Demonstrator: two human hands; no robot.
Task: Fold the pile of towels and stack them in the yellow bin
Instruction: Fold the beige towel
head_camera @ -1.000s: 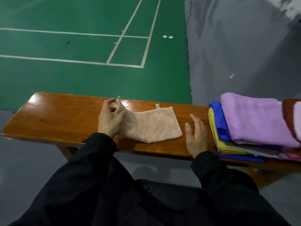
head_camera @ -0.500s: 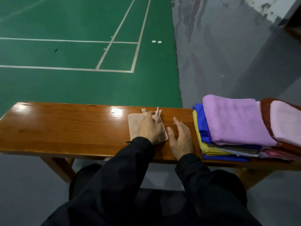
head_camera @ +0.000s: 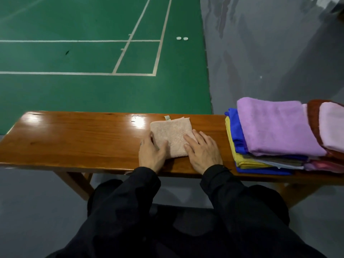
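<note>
Two flat hands press a folded beige terry towel [head_camera: 170,135] onto the glossy wooden counter [head_camera: 74,138]. Left hand [head_camera: 151,153] and right hand [head_camera: 202,151] lie apart, fingers straight. Right of them sits a stack of colourful towels [head_camera: 275,131].

Both arms in black sleeves reach forward side by side. The left hand [head_camera: 151,153] lies flat, fingers straight, thumb angled right. The right hand [head_camera: 202,149], just beside it, lies flat too, fingers spread.
</note>
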